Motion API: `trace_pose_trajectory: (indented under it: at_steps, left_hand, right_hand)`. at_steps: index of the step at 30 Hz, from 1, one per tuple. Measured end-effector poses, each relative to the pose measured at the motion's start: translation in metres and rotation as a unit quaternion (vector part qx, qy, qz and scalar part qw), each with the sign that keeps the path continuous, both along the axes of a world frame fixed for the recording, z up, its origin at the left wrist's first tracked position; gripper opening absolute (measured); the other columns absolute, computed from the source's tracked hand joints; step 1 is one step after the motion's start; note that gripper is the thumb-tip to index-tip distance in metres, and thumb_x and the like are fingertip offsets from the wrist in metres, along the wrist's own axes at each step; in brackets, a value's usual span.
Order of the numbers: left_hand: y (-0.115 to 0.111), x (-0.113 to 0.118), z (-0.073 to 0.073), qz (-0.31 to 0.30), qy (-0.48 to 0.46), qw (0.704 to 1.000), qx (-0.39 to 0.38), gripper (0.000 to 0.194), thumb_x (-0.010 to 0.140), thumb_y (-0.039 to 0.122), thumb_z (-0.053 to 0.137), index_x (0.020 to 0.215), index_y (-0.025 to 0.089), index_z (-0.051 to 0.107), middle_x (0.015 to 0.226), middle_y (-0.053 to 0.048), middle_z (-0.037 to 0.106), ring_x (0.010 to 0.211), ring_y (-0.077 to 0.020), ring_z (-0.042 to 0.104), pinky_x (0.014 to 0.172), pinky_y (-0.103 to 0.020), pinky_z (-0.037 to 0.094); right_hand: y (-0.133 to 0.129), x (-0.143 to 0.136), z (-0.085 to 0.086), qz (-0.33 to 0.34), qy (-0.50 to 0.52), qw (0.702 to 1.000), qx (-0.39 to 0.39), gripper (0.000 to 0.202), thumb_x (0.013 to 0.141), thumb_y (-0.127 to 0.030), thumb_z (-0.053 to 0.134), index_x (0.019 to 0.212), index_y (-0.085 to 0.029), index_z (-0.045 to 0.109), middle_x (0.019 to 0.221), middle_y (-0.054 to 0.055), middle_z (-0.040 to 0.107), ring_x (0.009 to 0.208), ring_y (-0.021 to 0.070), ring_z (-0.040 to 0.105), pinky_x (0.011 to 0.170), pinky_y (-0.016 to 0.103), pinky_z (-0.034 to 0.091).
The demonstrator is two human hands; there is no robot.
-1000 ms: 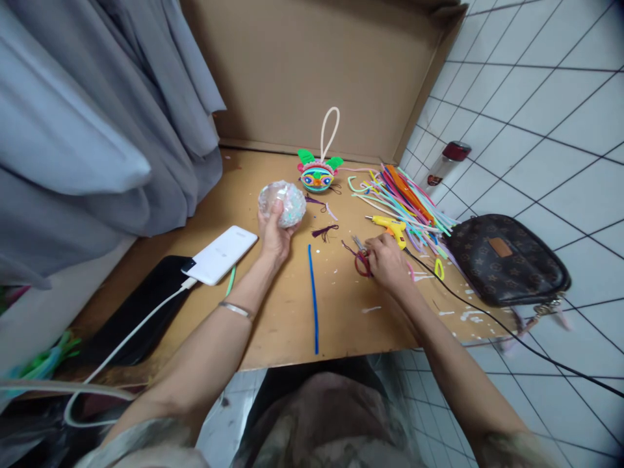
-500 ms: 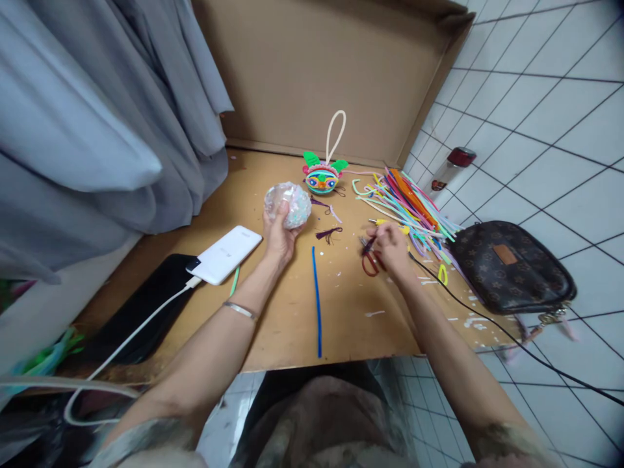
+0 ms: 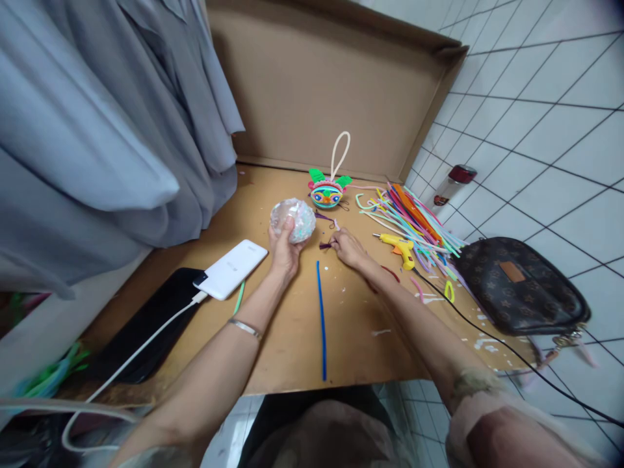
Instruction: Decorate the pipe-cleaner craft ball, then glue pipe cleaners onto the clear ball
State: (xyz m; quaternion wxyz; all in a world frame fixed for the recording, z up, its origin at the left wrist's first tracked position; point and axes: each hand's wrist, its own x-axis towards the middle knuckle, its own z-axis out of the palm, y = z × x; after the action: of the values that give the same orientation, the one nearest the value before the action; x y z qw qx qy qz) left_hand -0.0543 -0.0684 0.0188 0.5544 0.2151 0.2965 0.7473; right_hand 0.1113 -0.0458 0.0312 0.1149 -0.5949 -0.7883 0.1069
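Observation:
My left hand (image 3: 285,250) is closed around a translucent, shimmering ball (image 3: 303,221), its thumb pressed on the near face. To its right, my right hand (image 3: 348,248) is low over the table with fingertips pinched at a dark purple tassel (image 3: 324,246); the fingers cover part of it. Another purple tassel (image 3: 322,216) lies just beyond. Behind the hands stands a colourful animal-face ornament (image 3: 326,195) with green ears and a cream loop. A straight blue pipe cleaner (image 3: 321,322) lies between my forearms. Red scissor handles (image 3: 390,273) show partly beside my right forearm.
A yellow glue gun (image 3: 400,247) with a black cord lies right of my hand, before a heap of pipe cleaners (image 3: 414,214). A brown patterned bag (image 3: 521,286) sits at the right edge. On the left, a white phone (image 3: 231,268) is plugged into a cable.
My right hand has moved left from beside the scissors to the tassel on the table, uncovering the glue gun. My left hand still holds the ball. The view has shifted slightly.

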Motion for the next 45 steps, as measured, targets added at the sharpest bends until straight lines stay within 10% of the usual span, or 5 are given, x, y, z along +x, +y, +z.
trace_pose_trajectory:
  at_steps: [9,15,25,31,45]
  left_hand:
    - [0.003,-0.002,0.000,0.000,-0.017,1.000,0.001,0.074,0.057,0.052,0.092,0.119,0.032,0.058,0.138,-0.006,0.063,0.118,-0.0262,0.065,0.079,-0.033,0.061]
    - [0.004,0.002,-0.004,-0.006,-0.017,1.000,-0.002,0.073,0.056,0.050,0.092,0.118,0.030,0.059,0.137,-0.006,0.063,0.115,-0.0253,0.065,0.084,-0.037,0.061]
    - [0.007,-0.001,-0.006,0.015,-0.024,1.000,0.006,0.075,0.055,0.051,0.092,0.119,0.031,0.059,0.134,-0.007,0.064,0.111,-0.0251,0.067,0.081,-0.034,0.061]
    - [0.003,0.000,-0.008,0.016,-0.004,1.000,0.002,0.075,0.053,0.052,0.093,0.116,0.031,0.057,0.134,-0.006,0.064,0.113,-0.0259,0.066,0.080,-0.036,0.062]
    - [0.008,0.000,-0.004,0.063,0.003,0.998,0.019,0.084,0.052,0.051,0.092,0.123,0.031,0.053,0.140,-0.008,0.061,0.116,-0.0266,0.065,0.079,-0.034,0.061]
  right_hand:
    - [0.067,-0.026,0.018,-0.063,-0.066,0.996,0.016,0.040,0.099,-0.017,0.041,0.137,-0.011,0.051,0.143,0.020,0.056,0.129,0.0275,0.055,0.104,0.036,0.044]
    - [0.063,-0.045,0.018,-0.076,-0.113,0.990,-0.018,0.041,0.093,-0.007,0.041,0.131,-0.006,0.056,0.140,0.024,0.060,0.130,0.0310,0.056,0.106,0.040,0.043]
    - [-0.073,-0.030,0.043,-0.042,-0.051,0.997,-0.030,0.033,0.102,-0.021,0.032,0.124,-0.015,0.056,0.115,0.015,0.075,0.106,0.0269,0.071,0.084,0.033,0.049]
    - [-0.143,-0.051,0.029,-0.027,-0.110,0.986,-0.119,0.032,0.097,-0.032,0.049,0.115,-0.014,0.069,0.109,0.016,0.077,0.101,0.0299,0.074,0.080,0.035,0.051]
    - [0.001,0.000,0.041,-0.184,0.011,0.983,-0.024,0.037,0.102,-0.032,0.043,0.116,-0.013,0.071,0.113,0.013,0.077,0.103,0.0211,0.072,0.077,0.023,0.049]
